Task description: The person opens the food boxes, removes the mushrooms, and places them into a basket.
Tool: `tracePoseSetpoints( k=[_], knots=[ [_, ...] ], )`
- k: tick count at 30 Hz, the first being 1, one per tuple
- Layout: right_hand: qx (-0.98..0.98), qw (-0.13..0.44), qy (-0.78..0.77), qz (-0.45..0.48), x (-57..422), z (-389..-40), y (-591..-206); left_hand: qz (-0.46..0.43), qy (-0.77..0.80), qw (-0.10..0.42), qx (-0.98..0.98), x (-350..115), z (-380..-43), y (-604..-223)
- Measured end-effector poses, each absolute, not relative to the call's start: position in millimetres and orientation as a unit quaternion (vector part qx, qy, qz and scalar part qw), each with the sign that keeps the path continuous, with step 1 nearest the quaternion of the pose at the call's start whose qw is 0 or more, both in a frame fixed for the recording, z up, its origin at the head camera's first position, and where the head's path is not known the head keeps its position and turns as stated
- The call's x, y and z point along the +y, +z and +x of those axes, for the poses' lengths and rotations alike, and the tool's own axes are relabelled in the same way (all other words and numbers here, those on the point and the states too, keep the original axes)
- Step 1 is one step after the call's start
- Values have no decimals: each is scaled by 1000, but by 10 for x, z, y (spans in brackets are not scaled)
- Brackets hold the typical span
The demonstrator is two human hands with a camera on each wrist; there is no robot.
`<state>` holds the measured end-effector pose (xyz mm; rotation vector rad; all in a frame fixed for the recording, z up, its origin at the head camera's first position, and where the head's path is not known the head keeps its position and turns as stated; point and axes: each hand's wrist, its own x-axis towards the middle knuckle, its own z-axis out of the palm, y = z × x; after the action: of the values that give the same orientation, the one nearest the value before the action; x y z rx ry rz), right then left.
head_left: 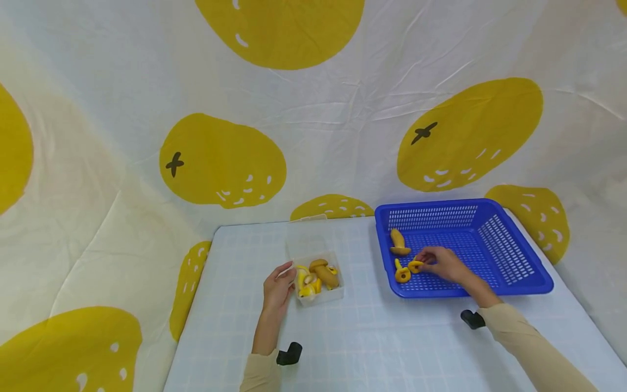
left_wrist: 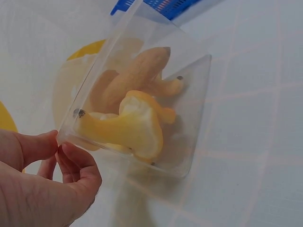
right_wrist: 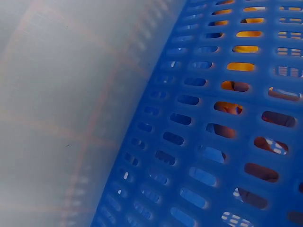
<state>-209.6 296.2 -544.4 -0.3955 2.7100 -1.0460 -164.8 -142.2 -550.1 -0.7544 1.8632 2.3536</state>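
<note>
Pale checked cloth [head_left: 372,348] covers the table, with a fruit-printed hanging [head_left: 343,109] behind it. Thumb and fingers of my right hand [head_left: 444,265] are nearly closed, pinching a small yellow mushroom [head_left: 416,266] inside the blue basket [head_left: 495,206], near its left side; whether it touches the basket floor I cannot tell. Thumb and forefinger of my left hand [head_left: 278,291] pinch the left rim of the clear box [head_left: 323,298]. Just beside the right fingertips lie another yellow mushroom [head_left: 403,274] and, farther off, a brown mushroom [head_left: 399,243]. A shallow pinch could let the held piece slip or knock its neighbour. My right forearm crosses the basket's near rim, so a low withdrawal could catch and drag it. At left, the box holds further mushrooms [head_left: 325,274]; since I hold it at one edge only, an uneven pull could tilt it and spill them. Its raised lid [head_left: 308,239], at the far side, might drop if jolted.
</note>
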Motion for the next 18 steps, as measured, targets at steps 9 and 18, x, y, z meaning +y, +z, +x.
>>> tracePoseSetpoints(
  k=[9,18],
  knots=[
    [915,104,-365,-136,2928,-2112,-5438,-233,760,20,606,-1436,-1647,-5530],
    [904,47,-400,-143,2816,-2090,-5301,-232,762,19,604,-1433,-1643,-5530]
  ],
)
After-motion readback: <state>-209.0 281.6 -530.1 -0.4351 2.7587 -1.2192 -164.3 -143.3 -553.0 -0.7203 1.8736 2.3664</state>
